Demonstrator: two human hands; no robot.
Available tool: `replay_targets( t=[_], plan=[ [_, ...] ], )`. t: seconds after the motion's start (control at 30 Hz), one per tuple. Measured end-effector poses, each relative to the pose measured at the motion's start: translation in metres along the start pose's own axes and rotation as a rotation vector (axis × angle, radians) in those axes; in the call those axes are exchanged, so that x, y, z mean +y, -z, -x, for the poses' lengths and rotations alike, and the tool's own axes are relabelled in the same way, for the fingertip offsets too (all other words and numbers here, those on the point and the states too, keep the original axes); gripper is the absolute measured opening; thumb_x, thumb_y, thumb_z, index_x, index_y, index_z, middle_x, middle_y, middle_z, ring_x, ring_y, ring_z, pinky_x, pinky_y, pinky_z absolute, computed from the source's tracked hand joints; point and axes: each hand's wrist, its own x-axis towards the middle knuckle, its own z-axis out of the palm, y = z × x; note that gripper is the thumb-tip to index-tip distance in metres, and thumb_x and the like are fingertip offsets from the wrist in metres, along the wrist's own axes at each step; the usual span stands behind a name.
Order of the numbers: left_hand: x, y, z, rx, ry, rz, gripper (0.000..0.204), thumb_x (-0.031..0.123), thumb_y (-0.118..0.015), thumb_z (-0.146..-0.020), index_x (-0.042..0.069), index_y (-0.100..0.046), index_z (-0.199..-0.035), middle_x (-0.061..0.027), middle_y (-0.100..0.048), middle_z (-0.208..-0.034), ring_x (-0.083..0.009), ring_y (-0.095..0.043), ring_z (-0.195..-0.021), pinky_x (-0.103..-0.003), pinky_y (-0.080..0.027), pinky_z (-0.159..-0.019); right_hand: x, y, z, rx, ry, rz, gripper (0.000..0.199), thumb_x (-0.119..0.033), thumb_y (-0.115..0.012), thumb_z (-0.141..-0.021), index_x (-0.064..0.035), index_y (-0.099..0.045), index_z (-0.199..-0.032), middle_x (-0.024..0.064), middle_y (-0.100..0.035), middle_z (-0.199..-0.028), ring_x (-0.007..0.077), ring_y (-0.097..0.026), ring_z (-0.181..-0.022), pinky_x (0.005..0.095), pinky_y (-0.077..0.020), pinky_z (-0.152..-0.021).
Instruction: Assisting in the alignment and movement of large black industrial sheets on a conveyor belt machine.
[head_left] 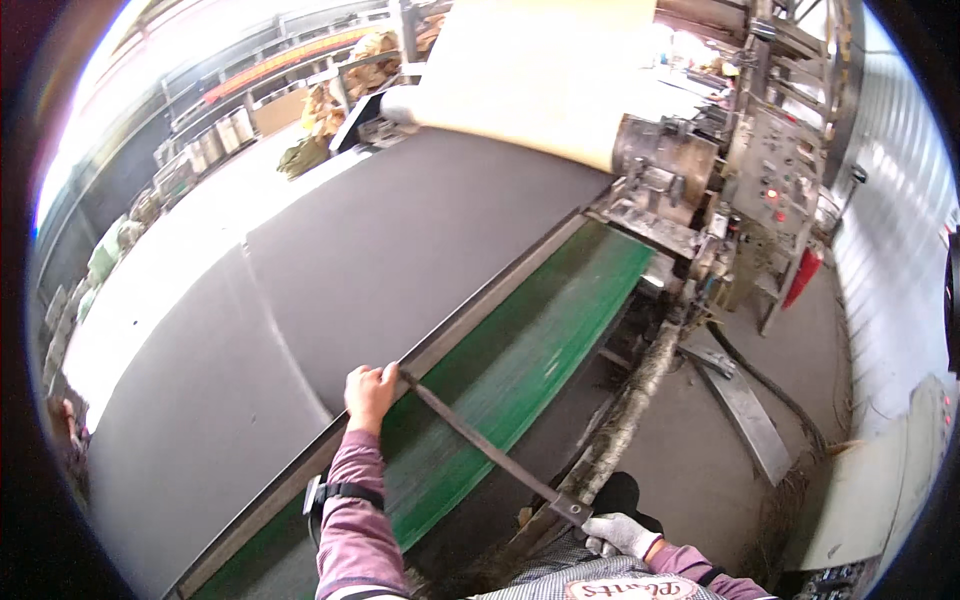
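Note:
A long, flat metal bar [485, 447] slants across a green belt [540, 340], with a hole near its wider close end. My bare left hand [370, 396] is closed at the far end of this bar, above the near edge of a wide dark grey sheet [420, 235]; its thumb touches the bar, while the curled fingertips are partly hidden. In a whitish glove, my right hand [620, 535] grips the bar's close end, low in front of my body. A pale line crosses the grey sheet from its far side towards my left hand.
A bright yellowish sheet [530, 80] rises from a roller at the far end. Beside it, machinery [668, 170] and a control panel [775, 180] with red lights stand on the right. A metal plank [745, 415] and a dark hose [765, 385] lie on the floor.

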Motion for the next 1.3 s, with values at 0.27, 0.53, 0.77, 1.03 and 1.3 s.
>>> replay_targets(
  t=[0.27, 0.53, 0.77, 1.03, 1.3],
  plan=[
    [-0.078, 0.058, 0.039, 0.357, 0.107, -0.164, 0.041, 0.031, -0.071, -0.072, 0.003, -0.061, -0.101, -0.0139, -0.062, -0.103, -0.0304, -0.054, -0.104, -0.039, -0.042, -0.092, 0.004, -0.003, 0.003, 0.062, 0.031, -0.018, 0.023, -0.024, -0.055, -0.09, -0.0021, -0.059, -0.086, 0.0069, -0.06, -0.062, 0.0111, -0.05, -0.042, 0.0222, -0.0394, -0.039],
    [-0.194, 0.115, 0.098, -0.013, 0.7, -0.351, 0.055, 0.039, -0.072, -0.064, -0.001, -0.057, -0.099, -0.0192, -0.056, -0.104, -0.0361, -0.052, -0.105, -0.043, -0.046, -0.09, -0.002, -0.004, 0.004, 0.066, 0.012, -0.005, 0.021, -0.024, -0.055, -0.089, -0.0032, -0.059, -0.085, 0.006, -0.06, -0.062, 0.0103, -0.048, -0.041, 0.022, -0.0378, -0.038],
    [-0.174, 0.08, 0.064, -0.194, 0.439, 0.346, 0.061, 0.046, -0.062, -0.08, -0.003, -0.057, -0.117, -0.0234, -0.052, -0.127, -0.0324, -0.048, -0.12, -0.04, -0.038, -0.1, 0.001, -0.002, 0.002, 0.067, 0.024, 0.007, 0.028, -0.03, -0.057, -0.089, -0.0029, -0.061, -0.087, 0.0049, -0.061, -0.066, 0.0108, -0.048, -0.044, 0.0242, -0.0392, -0.04],
    [-0.283, 0.14, 0.158, 0.007, 0.864, -0.745, 0.059, 0.05, -0.039, -0.093, -0.003, -0.065, -0.094, -0.0223, -0.064, -0.097, -0.035, -0.06, -0.096, -0.042, -0.048, -0.085, 0.002, -0.002, 0.005, 0.048, 0.049, -0.052, 0.024, -0.026, -0.056, -0.09, -0.0032, -0.062, -0.086, 0.0049, -0.061, -0.063, 0.0088, -0.048, -0.04, 0.0208, -0.0391, -0.038],
    [-0.24, 0.107, 0.138, -0.117, 0.088, -0.419, 0.026, 0.025, -0.049, -0.093, 0.006, -0.064, -0.084, -0.0101, -0.059, -0.076, -0.0289, -0.059, -0.084, -0.041, -0.048, -0.072, -0.008, -0.001, 0.008, 0.008, -0.027, -0.02, 0.027, -0.031, -0.056, -0.089, -0.0052, -0.063, -0.088, 0.0014, -0.059, -0.062, 0.0055, -0.045, -0.041, 0.0197, -0.0359, -0.038]
  ],
)
